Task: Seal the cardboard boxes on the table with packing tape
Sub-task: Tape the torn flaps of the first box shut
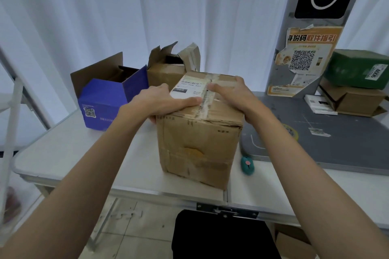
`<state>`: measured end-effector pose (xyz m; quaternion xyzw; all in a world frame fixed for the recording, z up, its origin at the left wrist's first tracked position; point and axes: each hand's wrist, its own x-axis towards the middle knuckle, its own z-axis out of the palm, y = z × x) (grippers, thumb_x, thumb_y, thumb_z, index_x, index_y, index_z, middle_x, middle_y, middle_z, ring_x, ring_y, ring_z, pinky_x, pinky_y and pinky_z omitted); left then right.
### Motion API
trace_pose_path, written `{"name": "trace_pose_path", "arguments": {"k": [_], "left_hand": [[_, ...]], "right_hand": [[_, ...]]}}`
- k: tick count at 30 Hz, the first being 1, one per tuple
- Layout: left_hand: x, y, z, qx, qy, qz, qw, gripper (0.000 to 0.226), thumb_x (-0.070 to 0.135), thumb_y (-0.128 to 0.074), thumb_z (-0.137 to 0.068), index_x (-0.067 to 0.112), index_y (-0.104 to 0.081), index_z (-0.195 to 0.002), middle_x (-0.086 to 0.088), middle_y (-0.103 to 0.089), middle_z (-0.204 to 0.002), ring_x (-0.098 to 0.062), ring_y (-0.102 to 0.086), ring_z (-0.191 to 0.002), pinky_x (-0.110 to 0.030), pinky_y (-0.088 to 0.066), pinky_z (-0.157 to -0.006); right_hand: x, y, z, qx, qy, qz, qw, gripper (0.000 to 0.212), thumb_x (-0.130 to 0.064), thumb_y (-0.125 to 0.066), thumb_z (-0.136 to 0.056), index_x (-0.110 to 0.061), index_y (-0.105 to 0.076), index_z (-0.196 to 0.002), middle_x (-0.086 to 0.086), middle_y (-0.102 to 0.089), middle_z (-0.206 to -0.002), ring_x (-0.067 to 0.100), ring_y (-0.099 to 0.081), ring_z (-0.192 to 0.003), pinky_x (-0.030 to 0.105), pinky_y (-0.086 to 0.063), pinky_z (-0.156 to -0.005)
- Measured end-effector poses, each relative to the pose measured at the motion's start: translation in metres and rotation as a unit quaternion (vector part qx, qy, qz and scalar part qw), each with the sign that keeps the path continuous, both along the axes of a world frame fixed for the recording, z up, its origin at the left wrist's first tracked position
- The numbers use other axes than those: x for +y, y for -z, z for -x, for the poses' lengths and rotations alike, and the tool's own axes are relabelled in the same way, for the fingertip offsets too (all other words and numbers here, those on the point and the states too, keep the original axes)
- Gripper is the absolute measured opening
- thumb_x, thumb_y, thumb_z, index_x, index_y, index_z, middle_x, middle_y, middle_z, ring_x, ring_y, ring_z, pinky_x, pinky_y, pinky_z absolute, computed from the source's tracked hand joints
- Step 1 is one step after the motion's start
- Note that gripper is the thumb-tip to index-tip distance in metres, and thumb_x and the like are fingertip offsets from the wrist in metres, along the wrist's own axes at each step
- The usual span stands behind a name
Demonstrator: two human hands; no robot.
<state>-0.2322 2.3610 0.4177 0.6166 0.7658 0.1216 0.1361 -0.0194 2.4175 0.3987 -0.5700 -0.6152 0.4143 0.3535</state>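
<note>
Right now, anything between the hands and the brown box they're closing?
Nothing visible. The left hand and the right hand both already lie flat on the top flaps of the brown box, either side of the centre seam. The blue box stands apart, off to the left.

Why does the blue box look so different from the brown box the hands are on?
The blue box is blue with its flaps standing open; the brown box is plain cardboard with its flaps closed. The blue box sits untouched at the back left; the left hand and right hand lie on the brown box. Both stand on the table.
</note>
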Motion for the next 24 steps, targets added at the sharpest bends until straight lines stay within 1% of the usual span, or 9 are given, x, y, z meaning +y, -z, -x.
{"name": "trace_pose_path", "arguments": {"k": [3,6,10,12,13,17,20,22,24], "left_hand": [[0.011,-0.005,-0.016,0.05,0.006,0.023,0.998,0.158,0.113,-0.03,-0.017,0.017,-0.044,-0.141,0.006,-0.054,-0.09,-0.015,-0.06,-0.074,-0.028,-0.045,-0.053],[0.022,-0.006,-0.02,0.027,0.012,0.05,0.998,0.161,0.109,-0.038,-0.017,0.013,-0.034,-0.147,0.005,-0.05,-0.089,-0.016,-0.06,-0.075,-0.029,-0.043,-0.055],[0.043,-0.004,-0.008,-0.025,-0.003,0.068,0.997,0.119,0.092,-0.059,-0.057,0.013,-0.039,-0.143,0.002,-0.055,-0.09,-0.02,-0.067,-0.079,-0.027,-0.051,-0.052],[0.054,-0.005,-0.004,-0.031,-0.002,0.079,0.996,0.1,0.087,-0.061,-0.067,0.013,-0.05,-0.133,-0.002,-0.064,-0.093,-0.022,-0.07,-0.079,-0.027,-0.054,-0.051],[0.059,-0.006,-0.003,-0.032,0.002,0.078,0.996,0.098,0.087,-0.061,-0.067,0.013,-0.052,-0.131,-0.004,-0.066,-0.096,-0.023,-0.071,-0.079,-0.027,-0.054,-0.052],[0.078,-0.015,-0.011,-0.018,0.056,0.041,0.997,0.119,0.098,-0.055,-0.044,0.016,-0.052,-0.131,-0.005,-0.065,-0.12,-0.02,-0.066,-0.09,-0.028,-0.05,-0.061],[0.096,-0.017,-0.017,-0.001,0.081,0.033,0.996,0.149,0.1,-0.056,-0.036,0.017,-0.024,-0.156,-0.01,-0.045,-0.152,-0.029,-0.051,-0.129,-0.034,-0.044,-0.088],[0.108,-0.018,-0.018,0.009,0.075,0.04,0.996,0.16,0.101,-0.059,-0.03,0.019,-0.011,-0.16,-0.007,-0.025,-0.164,-0.032,-0.032,-0.146,-0.043,-0.037,-0.105],[0.117,-0.019,-0.016,0.004,0.077,0.043,0.996,0.171,0.102,-0.06,-0.019,0.019,-0.011,-0.16,-0.005,-0.021,-0.165,-0.029,-0.035,-0.143,-0.041,-0.047,-0.099]], "right_hand": [[0.003,-0.01,-0.001,-0.133,-0.042,-0.032,0.99,0.094,-0.062,-0.076,-0.076,-0.022,-0.035,-0.15,0.009,-0.045,-0.149,0.03,-0.041,-0.137,0.047,-0.04,-0.111],[0.013,-0.011,-0.005,-0.167,-0.036,-0.007,0.985,0.1,-0.063,-0.076,-0.077,-0.022,-0.027,-0.155,0.01,-0.034,-0.153,0.03,-0.041,-0.135,0.042,-0.044,-0.106],[0.025,-0.009,-0.008,-0.176,-0.028,0.019,0.984,0.097,-0.057,-0.072,-0.084,-0.024,-0.018,-0.158,0.011,-0.025,-0.15,0.028,-0.048,-0.108,0.036,-0.049,-0.083],[0.031,-0.01,-0.009,-0.18,-0.031,0.019,0.983,0.092,-0.055,-0.069,-0.086,-0.027,-0.017,-0.156,0.011,-0.026,-0.147,0.029,-0.049,-0.106,0.034,-0.05,-0.074],[0.036,-0.011,-0.01,-0.191,-0.031,0.016,0.981,0.092,-0.056,-0.068,-0.085,-0.028,-0.016,-0.156,0.011,-0.027,-0.148,0.031,-0.051,-0.11,0.035,-0.051,-0.076],[0.056,-0.016,-0.009,-0.226,-0.017,0.001,0.974,0.113,-0.073,-0.069,-0.075,-0.028,-0.009,-0.16,0.016,-0.015,-0.161,0.042,-0.041,-0.137,0.05,-0.045,-0.105],[0.07,-0.019,-0.007,-0.249,-0.029,0.005,0.968,0.127,-0.083,-0.07,-0.064,-0.027,-0.008,-0.161,0.014,-0.014,-0.165,0.04,-0.037,-0.142,0.052,-0.042,-0.107],[0.078,-0.019,-0.006,-0.256,-0.04,0.018,0.966,0.129,-0.083,-0.072,-0.061,-0.03,-0.009,-0.16,0.011,-0.02,-0.164,0.038,-0.041,-0.139,0.052,-0.046,-0.105],[0.086,-0.018,-0.006,-0.23,-0.042,0.03,0.972,0.124,-0.078,-0.075,-0.064,-0.031,-0.012,-0.159,0.008,-0.021,-0.162,0.036,-0.046,-0.134,0.047,-0.054,-0.088]]}}
